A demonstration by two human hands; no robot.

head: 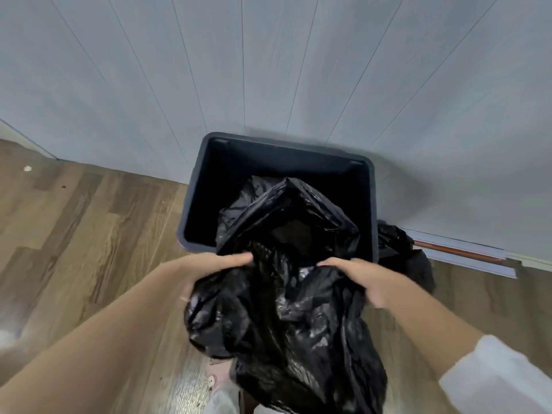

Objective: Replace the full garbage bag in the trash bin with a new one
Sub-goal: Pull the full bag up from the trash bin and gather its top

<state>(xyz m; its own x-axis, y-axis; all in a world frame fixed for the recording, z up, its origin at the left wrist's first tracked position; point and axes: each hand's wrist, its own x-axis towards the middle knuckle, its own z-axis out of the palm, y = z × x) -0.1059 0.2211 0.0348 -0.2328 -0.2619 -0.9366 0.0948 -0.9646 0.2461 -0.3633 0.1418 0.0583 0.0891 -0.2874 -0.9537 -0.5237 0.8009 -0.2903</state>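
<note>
A dark grey rectangular trash bin stands against the wall, its inside dark. A crumpled black garbage bag hangs over the bin's near rim, its open mouth reaching into the bin. My left hand grips the bag's edge on the left. My right hand grips the edge on the right. A second black bag, bulging, sits on the floor right of the bin, partly hidden behind it.
A pale panelled wall rises behind the bin. Wood-look flooring spreads to the left and right. Flat boards lie along the wall base at right. A slippered foot shows below the bag.
</note>
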